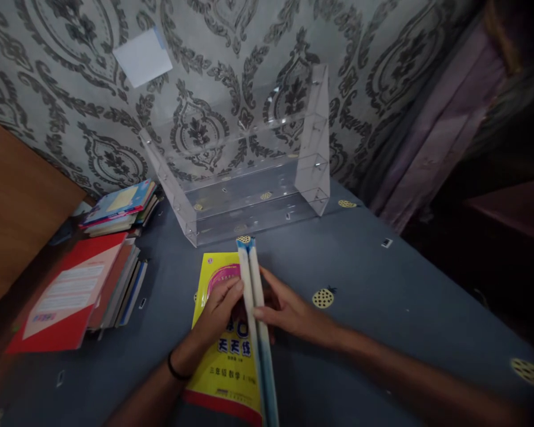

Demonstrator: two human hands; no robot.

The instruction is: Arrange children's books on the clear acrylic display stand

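In front of me, a yellow workbook point(225, 370) with a pink oval and blue lettering faces up and to the left. Along its right side stand two narrow white-and-blue book edges point(250, 270), close together. My left hand point(225, 302), with a black band on its wrist, presses over the yellow cover and pinches the left of these edges. From the other side my right hand point(285, 308) grips the right edge, its thumb on top and its other fingers partly hidden behind. Whether the yellow cover and the edges belong to the same book, I cannot tell.
A clear acrylic rack point(249, 181) with tiers stands behind the books against the patterned wall. At left are a stack of books point(118, 204) and a pile topped by a red book point(71, 296). A purple curtain point(445, 130) hangs right of the blue tabletop point(360, 273).
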